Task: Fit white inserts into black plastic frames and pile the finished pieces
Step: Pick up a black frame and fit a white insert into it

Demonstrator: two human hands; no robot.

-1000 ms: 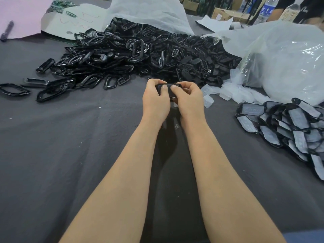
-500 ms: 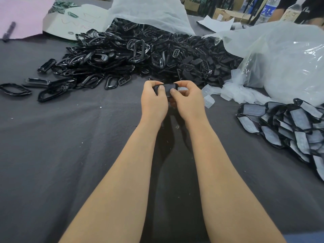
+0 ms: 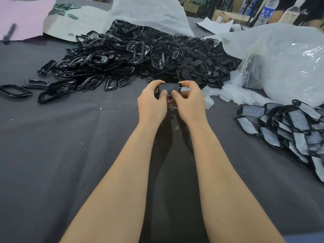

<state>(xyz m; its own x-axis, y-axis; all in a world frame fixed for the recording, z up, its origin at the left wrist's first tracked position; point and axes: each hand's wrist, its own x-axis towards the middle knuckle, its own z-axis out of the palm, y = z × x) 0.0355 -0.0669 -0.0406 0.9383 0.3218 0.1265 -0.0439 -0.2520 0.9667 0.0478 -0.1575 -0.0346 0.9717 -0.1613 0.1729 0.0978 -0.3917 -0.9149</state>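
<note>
here both thumbs press on one black frame [image 3: 169,88], the left hand [image 3: 152,102] and right hand [image 3: 189,100] curled round its ends, likely to seat an insert. it's held up just in front of the heap of empty frames [image 3: 140,58]; the finished pile [image 3: 287,127] lies well off to that heap's right, probably kept apart to avoid mixing.

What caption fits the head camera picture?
Left hand and right hand grip one black plastic frame over grey cloth, finished white-filled pieces piled nearby.
</note>
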